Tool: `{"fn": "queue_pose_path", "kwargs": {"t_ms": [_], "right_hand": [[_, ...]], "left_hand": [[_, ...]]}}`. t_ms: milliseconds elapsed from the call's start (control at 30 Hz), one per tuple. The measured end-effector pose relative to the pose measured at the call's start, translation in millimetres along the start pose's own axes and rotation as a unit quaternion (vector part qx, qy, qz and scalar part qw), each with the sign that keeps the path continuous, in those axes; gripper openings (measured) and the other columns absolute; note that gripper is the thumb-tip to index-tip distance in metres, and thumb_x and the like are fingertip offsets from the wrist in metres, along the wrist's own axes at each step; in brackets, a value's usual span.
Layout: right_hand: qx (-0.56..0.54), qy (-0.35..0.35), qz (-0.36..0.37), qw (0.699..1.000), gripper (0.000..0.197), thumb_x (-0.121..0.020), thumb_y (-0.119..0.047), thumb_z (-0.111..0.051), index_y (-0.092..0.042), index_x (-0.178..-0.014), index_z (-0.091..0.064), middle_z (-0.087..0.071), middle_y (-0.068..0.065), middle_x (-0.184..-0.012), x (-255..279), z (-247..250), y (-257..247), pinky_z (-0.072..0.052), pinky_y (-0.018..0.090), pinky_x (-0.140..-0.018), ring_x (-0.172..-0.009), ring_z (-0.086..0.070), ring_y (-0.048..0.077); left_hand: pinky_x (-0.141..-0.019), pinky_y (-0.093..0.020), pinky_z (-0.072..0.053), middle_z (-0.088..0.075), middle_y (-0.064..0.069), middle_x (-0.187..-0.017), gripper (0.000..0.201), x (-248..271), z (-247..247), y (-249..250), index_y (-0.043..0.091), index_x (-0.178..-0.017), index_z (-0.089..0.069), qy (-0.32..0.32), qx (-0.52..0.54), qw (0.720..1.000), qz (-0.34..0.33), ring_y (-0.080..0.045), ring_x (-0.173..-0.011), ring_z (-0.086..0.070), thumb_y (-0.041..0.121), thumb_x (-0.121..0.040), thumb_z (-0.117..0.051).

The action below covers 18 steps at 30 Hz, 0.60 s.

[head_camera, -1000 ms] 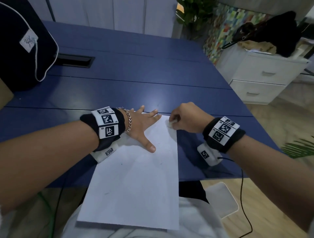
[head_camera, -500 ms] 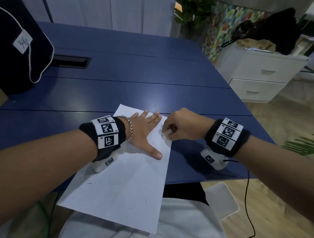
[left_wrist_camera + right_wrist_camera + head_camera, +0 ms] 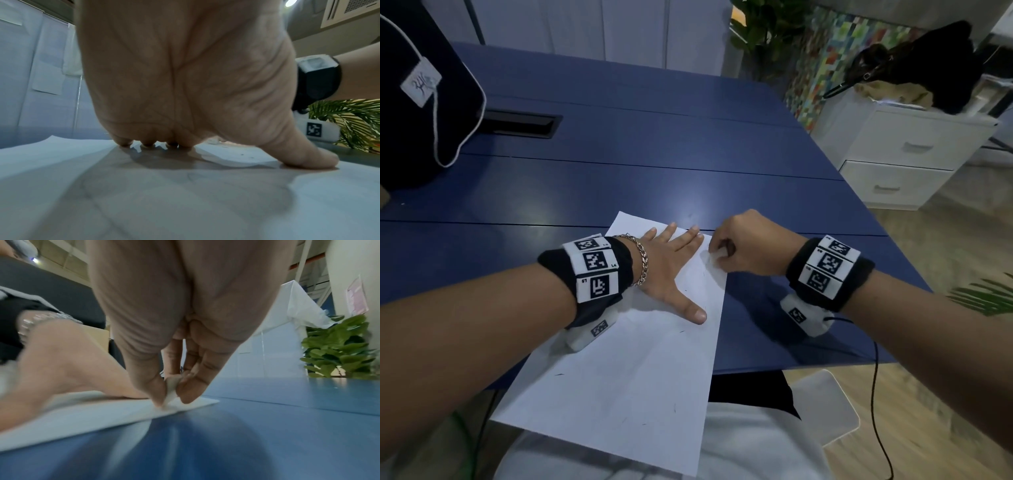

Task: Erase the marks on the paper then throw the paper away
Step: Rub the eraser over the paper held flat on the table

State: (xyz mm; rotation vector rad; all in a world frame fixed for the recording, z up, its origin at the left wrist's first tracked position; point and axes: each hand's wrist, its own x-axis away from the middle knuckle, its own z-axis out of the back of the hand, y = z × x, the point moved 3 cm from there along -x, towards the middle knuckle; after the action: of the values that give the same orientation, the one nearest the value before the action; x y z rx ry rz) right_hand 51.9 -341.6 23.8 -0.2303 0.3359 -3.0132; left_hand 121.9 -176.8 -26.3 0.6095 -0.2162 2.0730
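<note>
Overhanging the blue worktop (image 3: 688,164) edge, white paper (image 3: 626,383) lies under the flat, spread left hand (image 3: 667,270); right hand (image 3: 746,246) pinches a white eraser (image 3: 171,390) at its far corner. Beyond: black bag (image 3: 421,102), white drawers (image 3: 907,154).

You have bare desk (image 3: 654,164) beyond the paper (image 3: 626,377); a dark bag (image 3: 421,102) blocks its far-left corner.

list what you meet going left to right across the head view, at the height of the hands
left wristband → left hand, flat on the paper → eraser pinched in the right hand → right wristband
</note>
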Motion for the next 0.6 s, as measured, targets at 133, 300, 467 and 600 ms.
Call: {"fn": "queue_pose_path", "kwargs": {"t_ms": [133, 300, 467, 600], "right_hand": [[0.016, -0.056, 0.021, 0.998, 0.021, -0.084, -0.026, -0.077, -0.027, -0.104, -0.08, -0.068, -0.017, -0.082, 6.5, 1.7, -5.2, -0.04, 0.005, -0.06, -0.071, -0.061, -0.003], [0.005, -0.009, -0.012, 1.0, 0.021, -0.083, -0.023, -0.076, -0.023, -0.104, -0.08, -0.071, -0.013, -0.085, 3.6, 7.8, 8.5, -0.046, 0.015, -0.067, -0.077, -0.065, 0.002], [0.005, -0.048, 0.012, 0.999, 0.021, -0.083, -0.025, -0.079, -0.026, -0.104, -0.08, -0.067, -0.019, -0.081, 8.4, 5.5, 3.7, -0.042, 0.004, -0.062, -0.072, -0.061, -0.01], [-0.003, -0.012, -0.016, 1.0, 0.021, -0.084, -0.025, -0.078, -0.023, -0.105, -0.08, -0.072, -0.013, -0.087, 7.7, 9.4, 10.8, -0.048, 0.016, -0.069, -0.078, -0.067, 0.003]], "left_hand": [[-0.128, -0.056, 0.005, 0.034, 0.012, -0.168, 0.157, -2.2, 0.6, 1.0, 0.034, -0.16, 0.028, -0.003, -0.001, 1.0, 0.001, -0.026, -0.156, 0.03, 0.11, -0.044, -0.045], [-0.127, -0.059, 0.004, 0.034, 0.011, -0.167, 0.153, -4.0, -0.1, -0.5, 0.043, -0.158, 0.027, -0.005, -0.002, 1.0, 0.002, -0.028, -0.156, 0.029, 0.11, -0.041, -0.044], [-0.127, -0.059, 0.005, 0.035, 0.011, -0.167, 0.153, -2.9, 2.8, 2.3, 0.042, -0.158, 0.028, -0.012, -0.008, 1.0, 0.008, -0.029, -0.156, 0.029, 0.109, -0.044, -0.047], [-0.127, -0.059, 0.005, 0.035, 0.01, -0.167, 0.152, -1.6, 5.0, 3.1, 0.041, -0.158, 0.028, -0.02, -0.014, 1.0, 0.014, -0.03, -0.156, 0.029, 0.108, -0.046, -0.05]]}}
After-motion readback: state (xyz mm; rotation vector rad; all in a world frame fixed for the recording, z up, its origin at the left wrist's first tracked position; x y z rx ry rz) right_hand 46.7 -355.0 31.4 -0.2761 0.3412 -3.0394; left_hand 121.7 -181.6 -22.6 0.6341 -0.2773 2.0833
